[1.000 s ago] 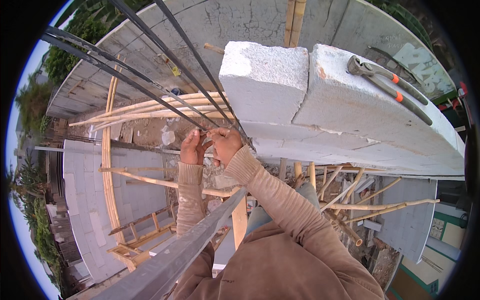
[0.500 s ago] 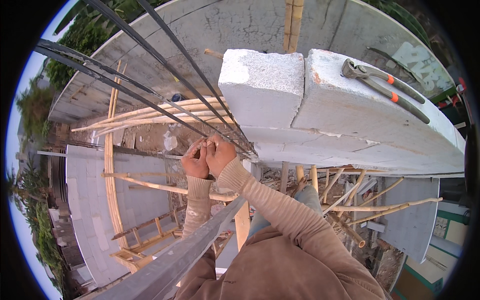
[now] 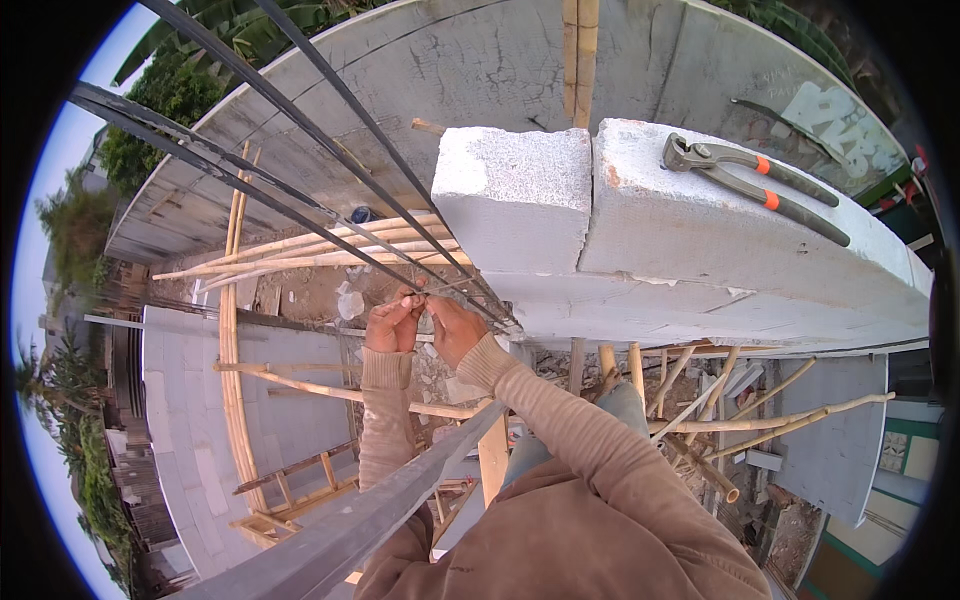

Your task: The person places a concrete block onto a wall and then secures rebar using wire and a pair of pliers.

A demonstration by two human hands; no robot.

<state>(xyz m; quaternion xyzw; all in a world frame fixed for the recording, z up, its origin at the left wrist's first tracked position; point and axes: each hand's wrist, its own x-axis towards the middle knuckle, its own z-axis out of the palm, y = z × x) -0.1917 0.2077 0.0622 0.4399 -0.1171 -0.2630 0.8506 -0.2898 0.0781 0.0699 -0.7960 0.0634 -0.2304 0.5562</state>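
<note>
My left hand (image 3: 393,324) and my right hand (image 3: 460,330) are raised together beside the upright steel rebars (image 3: 350,205). Both have their fingertips pinched close to each other at the bars. Whatever lies between the fingers is too small to make out. Just right of the hands stands a wall of white lightweight blocks (image 3: 700,235). On its top lies a pair of end-cutting pincers (image 3: 745,170) with dark handles and orange bands, out of both hands' grip.
A long grey beam (image 3: 350,510) slants up from the lower left, close by my left arm. Bamboo poles (image 3: 330,245) cross behind the rebars, and more bamboo scaffolding (image 3: 760,425) stands below right. A lower block wall (image 3: 230,400) is at left; rubble covers the ground far below.
My hands have drawn slightly apart; the right one no longer overlaps the left, and only the fingertips stay close. The view has shifted a little.
</note>
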